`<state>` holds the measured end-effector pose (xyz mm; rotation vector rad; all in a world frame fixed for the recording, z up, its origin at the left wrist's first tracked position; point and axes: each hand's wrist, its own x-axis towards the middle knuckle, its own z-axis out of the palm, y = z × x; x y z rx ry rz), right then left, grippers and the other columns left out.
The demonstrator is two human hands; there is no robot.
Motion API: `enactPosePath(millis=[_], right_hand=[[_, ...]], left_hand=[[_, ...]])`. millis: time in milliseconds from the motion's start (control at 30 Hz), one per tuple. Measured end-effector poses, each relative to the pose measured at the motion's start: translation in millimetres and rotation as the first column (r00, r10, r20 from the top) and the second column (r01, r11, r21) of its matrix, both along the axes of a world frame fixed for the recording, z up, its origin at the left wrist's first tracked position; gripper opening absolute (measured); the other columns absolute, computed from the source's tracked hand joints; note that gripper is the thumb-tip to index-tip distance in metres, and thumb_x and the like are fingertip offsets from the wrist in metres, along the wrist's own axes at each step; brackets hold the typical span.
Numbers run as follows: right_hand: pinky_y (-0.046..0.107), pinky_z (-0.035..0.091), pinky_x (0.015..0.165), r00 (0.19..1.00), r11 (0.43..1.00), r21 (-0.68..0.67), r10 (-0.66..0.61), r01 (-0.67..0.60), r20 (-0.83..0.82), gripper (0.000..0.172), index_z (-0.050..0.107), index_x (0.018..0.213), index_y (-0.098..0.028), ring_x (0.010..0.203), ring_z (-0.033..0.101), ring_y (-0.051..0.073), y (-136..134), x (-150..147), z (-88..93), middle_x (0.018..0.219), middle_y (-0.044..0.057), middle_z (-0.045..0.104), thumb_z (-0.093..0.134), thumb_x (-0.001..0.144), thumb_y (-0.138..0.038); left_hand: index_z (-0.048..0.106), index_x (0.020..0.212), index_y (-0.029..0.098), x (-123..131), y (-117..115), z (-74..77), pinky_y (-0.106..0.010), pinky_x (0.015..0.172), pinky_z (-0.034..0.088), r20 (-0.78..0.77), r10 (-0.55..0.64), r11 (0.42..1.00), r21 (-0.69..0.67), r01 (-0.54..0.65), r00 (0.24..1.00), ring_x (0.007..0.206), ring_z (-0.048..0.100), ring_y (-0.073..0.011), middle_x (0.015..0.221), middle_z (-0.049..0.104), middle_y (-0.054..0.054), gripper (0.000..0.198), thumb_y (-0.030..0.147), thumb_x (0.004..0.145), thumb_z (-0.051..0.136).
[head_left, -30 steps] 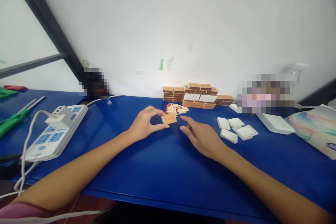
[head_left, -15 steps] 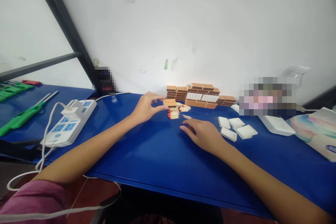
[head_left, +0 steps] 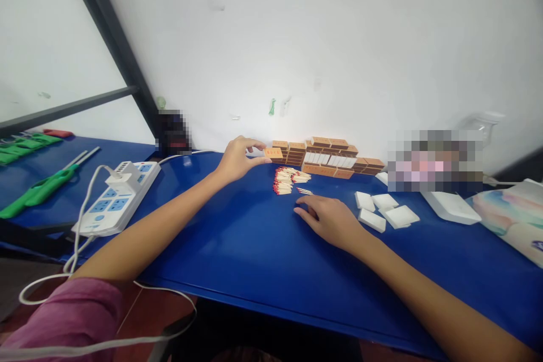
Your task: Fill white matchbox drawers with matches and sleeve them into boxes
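My left hand (head_left: pixel 240 161) pinches a small orange matchbox (head_left: pixel 274 153) between thumb and fingers, held just in front of the stacked matchboxes (head_left: pixel 296 155). Below it a pile of red-tipped matches (head_left: pixel 283 181) lies on the blue table. My right hand (head_left: pixel 328 219) rests palm down on the table, thumb and forefinger apart, with no object visible in it. Just beyond its fingertips lie several loose matches (head_left: pixel 304 191), apart from the pile. To its right are several white pieces like blank box trays (head_left: pixel 372 220).
A power strip (head_left: pixel 116 201) with a white plug and cable lies at the left. Beyond it are green long-nosed lighters (head_left: pixel 46 186). A white box (head_left: pixel 452 207) and a pastel-patterned package (head_left: pixel 509 206) lie at the right. The wall borders the table's back.
My left hand has lifted the matchbox up and back, away from the match pile towards the stacks. My right hand has stayed nearly in place. The whole view has shifted slightly.
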<state>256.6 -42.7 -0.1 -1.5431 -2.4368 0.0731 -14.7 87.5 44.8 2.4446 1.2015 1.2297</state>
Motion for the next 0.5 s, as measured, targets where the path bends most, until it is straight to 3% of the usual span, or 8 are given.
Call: enactPosePath(millis=[167,300,500], right_hand=[[0.03,0.048,0.068,1.0,1.0,-0.004,-0.001,0.001,-0.004,0.03,0.073,0.12,-0.019,0.074,0.072,0.021,0,0,-1.0,0.087,0.006,0.078,0.054,0.106,-0.037],[0.032,0.05,0.069,1.0,1.0,-0.003,-0.001,0.001,0.004,0.031,0.072,0.123,-0.019,0.076,0.073,0.022,0,-2,0.0,0.088,0.007,0.078,0.052,0.106,-0.036],[0.032,0.052,0.073,1.0,1.0,-0.007,-0.008,0.008,0.023,0.031,0.071,0.125,-0.02,0.081,0.074,0.022,0,-1,2.6,0.097,0.008,0.08,0.051,0.107,-0.036]], left_hand=[[0.081,0.108,0.024,12,20,4.7,-0.035,0.082,0.051,-0.02,0.032,0.999,0.013,-0.032,0.999,0.082,0.063,-0.0198,0.097,0.077,-0.004,0.033,0.037,0.08,0.091],[0.08,0.107,0.022,37,43,8.8,-0.037,0.087,0.051,-0.043,0.034,0.998,0.046,-0.032,0.998,0.093,0.065,-0.0232,0.103,0.079,-0.005,0.029,0.036,0.083,0.088],[0.08,0.104,0.02,78,72,-0.9,-0.04,0.091,0.051,-0.118,0.022,0.999,0.051,-0.016,0.993,0.101,0.066,-0.0272,0.101,0.079,-0.008,0.023,0.036,0.087,0.084]])
